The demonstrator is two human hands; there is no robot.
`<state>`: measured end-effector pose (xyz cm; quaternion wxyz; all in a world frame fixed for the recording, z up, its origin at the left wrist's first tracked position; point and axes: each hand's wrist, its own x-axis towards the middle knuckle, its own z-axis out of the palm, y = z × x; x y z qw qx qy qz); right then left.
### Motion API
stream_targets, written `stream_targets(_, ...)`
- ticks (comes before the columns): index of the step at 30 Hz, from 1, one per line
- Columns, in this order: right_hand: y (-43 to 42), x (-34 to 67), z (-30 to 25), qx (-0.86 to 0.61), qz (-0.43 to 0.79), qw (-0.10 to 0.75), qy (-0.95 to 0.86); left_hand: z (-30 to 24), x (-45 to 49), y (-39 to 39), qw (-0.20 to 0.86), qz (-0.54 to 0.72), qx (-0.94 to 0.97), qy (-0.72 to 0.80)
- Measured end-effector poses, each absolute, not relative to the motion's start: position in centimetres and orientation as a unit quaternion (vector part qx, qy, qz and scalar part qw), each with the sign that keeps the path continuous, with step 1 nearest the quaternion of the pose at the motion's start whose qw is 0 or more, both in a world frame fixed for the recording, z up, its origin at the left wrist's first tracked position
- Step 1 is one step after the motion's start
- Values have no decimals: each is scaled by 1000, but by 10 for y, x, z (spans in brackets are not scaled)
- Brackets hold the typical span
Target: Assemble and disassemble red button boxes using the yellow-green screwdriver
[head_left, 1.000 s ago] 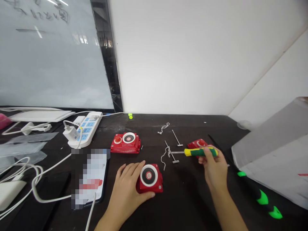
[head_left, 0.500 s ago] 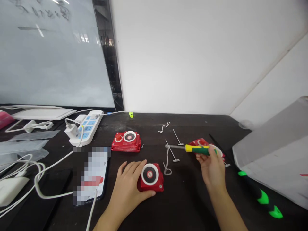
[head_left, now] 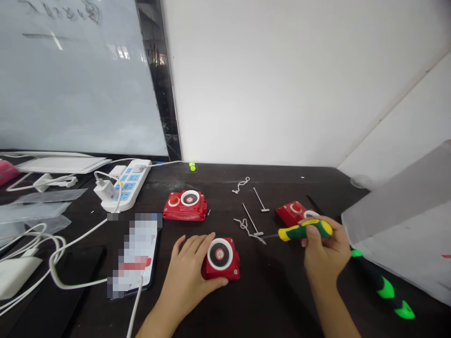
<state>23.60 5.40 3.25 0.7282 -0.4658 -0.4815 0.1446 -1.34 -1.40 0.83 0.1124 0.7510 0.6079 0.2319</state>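
The left hand [head_left: 186, 265] lies open, its fingers [head_left: 190, 246] spread and resting against a red push-button box [head_left: 235, 263] near the front edge of the dark desk [head_left: 282, 291], pressing rather than gripping. The right hand [head_left: 326, 246] has its fingers curled shut round the yellow-and-green handle of a screwdriver [head_left: 305, 230], the shaft aimed left, its tip ending beside a tangle of white twine [head_left: 243, 226] (a thin metal T-pin [head_left: 251, 220] lies just behind it). A second red box [head_left: 292, 211] sits beyond the right hand, a third [head_left: 185, 206] mid-desk. The step in hand seems to be steadying one box with the driver ready; reaching that box calls for bringing the tip across.
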Motion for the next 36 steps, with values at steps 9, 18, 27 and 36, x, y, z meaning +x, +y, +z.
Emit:
stream_targets(9,55,233,34,-509,219,682,-477,7,-13,-14,84,242,759,598)
stream_targets(18,48,232,40,-509,194,677,-496,15,-15,-15,77,288,751,589)
stream_targets(27,57,241,42,-468,347,721,-376,14,-13,-15,77,286,761,577)
stream_targets(36,57,225,55,-444,394,661,-459,10,-11,-14,111,258,765,580)
